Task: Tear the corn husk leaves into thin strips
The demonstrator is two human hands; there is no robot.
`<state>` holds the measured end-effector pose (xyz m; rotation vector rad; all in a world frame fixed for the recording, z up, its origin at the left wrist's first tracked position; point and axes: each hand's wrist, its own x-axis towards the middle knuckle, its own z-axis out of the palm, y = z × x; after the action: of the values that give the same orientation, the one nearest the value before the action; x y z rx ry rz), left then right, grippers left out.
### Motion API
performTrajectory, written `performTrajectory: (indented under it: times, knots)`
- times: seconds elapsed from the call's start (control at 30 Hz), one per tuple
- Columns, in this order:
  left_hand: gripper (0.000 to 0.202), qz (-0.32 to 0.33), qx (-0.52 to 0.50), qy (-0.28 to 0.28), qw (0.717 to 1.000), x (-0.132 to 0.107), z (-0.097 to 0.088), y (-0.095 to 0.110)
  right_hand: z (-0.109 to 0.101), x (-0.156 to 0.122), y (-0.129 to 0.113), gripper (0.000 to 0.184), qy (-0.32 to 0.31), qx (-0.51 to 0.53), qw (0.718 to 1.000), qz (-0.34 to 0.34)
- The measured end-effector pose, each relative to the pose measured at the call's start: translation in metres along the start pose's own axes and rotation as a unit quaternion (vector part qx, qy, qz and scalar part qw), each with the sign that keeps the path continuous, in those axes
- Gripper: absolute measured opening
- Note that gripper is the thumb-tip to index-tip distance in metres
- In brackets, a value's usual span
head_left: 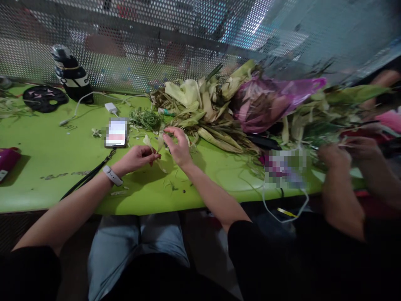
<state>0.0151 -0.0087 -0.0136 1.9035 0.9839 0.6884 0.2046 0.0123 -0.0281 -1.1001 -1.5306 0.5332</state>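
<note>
Left hand [142, 157]: its thumb and fingers were pinched together on a pale husk strip [148, 144], above the green table [150, 188]. Just beyond this hand, away from the person, lay a heap of green shreds [145, 119]. The strip's long axis slanted across the left fingertips, its broader end pointing away from the person and a little left, its thin end toward the person and right. That hand touched it and so was the nearer. Just to the strip's right, a second pale piece [160, 143] stood roughly upright, its long axis pointing away from the person. Beside it was the right hand [179, 148], fingers curled, tips near the piece's upper end; whether they gripped it could not be told. Beyond the right hand, slightly right, sat a husk pile [200, 104].
</note>
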Motion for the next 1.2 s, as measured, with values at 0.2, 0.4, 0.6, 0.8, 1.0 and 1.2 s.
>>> performTrajectory:
  times: [0.2, 0.4, 0.6, 0.8, 1.0, 1.2]
  knots:
    - [0.026, 0.000, 0.005, -0.021, 1.000, 0.003, 0.003, -0.009, 0.014, -0.013, -0.005, 0.042, -0.146, -0.041, 0.987, -0.056]
    - [0.025, -0.009, -0.110, -0.015, 0.994, 0.003, 0.002, -0.008, 0.022, -0.015, 0.000, 0.030, -0.103, 0.123, 0.986, 0.041]
    - [0.030, -0.004, -0.106, -0.031, 0.994, 0.003, 0.000, -0.006, 0.024, -0.011, 0.000, 0.027, -0.112, 0.249, 0.951, 0.144]
    - [0.033, -0.012, -0.081, -0.080, 0.993, 0.001, -0.003, -0.003, 0.031, -0.012, 0.008, 0.024, -0.089, 0.240, 0.961, 0.101]
    - [0.028, -0.054, -0.201, -0.062, 0.976, 0.001, 0.000, -0.008, 0.018, -0.009, -0.003, 0.035, -0.148, 0.136, 0.978, 0.048]
    - [0.031, -0.096, -0.361, -0.003, 0.928, 0.006, -0.004, -0.023, 0.002, -0.001, -0.004, 0.043, -0.166, 0.074, 0.981, 0.063]
